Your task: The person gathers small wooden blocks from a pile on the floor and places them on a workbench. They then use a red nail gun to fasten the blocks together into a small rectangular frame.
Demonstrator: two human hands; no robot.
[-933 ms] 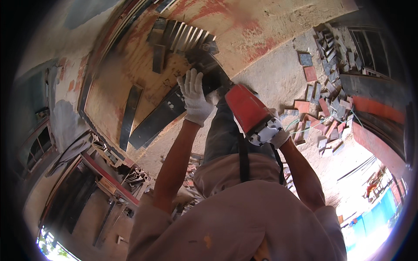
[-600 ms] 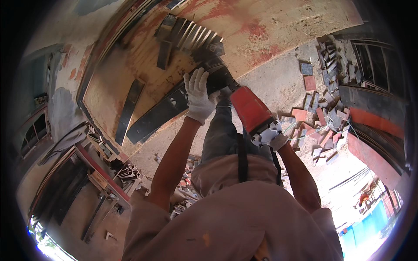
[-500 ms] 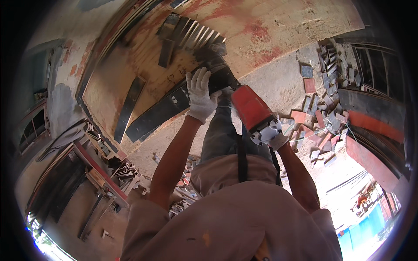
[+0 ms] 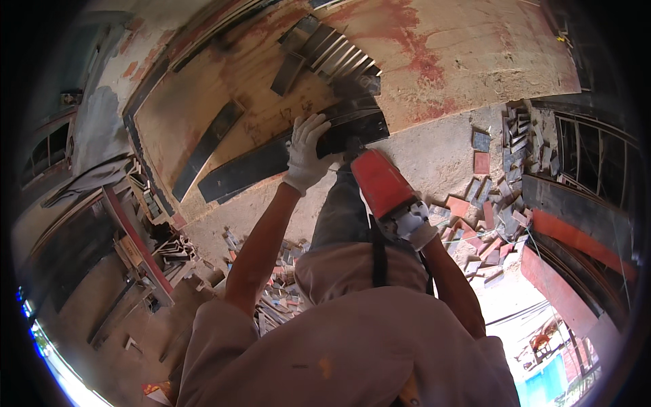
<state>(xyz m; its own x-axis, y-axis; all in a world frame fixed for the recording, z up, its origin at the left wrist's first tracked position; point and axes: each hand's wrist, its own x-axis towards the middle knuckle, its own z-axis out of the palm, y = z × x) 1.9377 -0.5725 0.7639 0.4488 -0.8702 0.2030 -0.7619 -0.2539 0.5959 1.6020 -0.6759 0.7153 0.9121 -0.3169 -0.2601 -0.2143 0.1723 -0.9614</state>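
A long dark board (image 4: 241,171) lies along the near edge of a wide, stained tan work surface (image 4: 468,54). My left hand (image 4: 306,154), in a white glove, has its fingers spread and rests at the board. My right hand (image 4: 413,225), gloved too, grips the rear end of a power tool with a red body (image 4: 383,180). The tool's dark front end meets the board's near edge, right of my left hand. Its working tip is too small and dark to make out, so the exact kind cannot be told.
Several dark strips (image 4: 332,51) are stacked farther back on the surface. Another dark plank (image 4: 207,149) lies at its left. Loose cut blocks (image 4: 481,203) cover the floor at the right. Wood scraps (image 4: 180,247) are heaped at the left, below a leaning reddish beam (image 4: 135,244).
The view has shifted. The tool's front has moved left along the board, farther from its right end. My left hand sits slightly farther left on the board.
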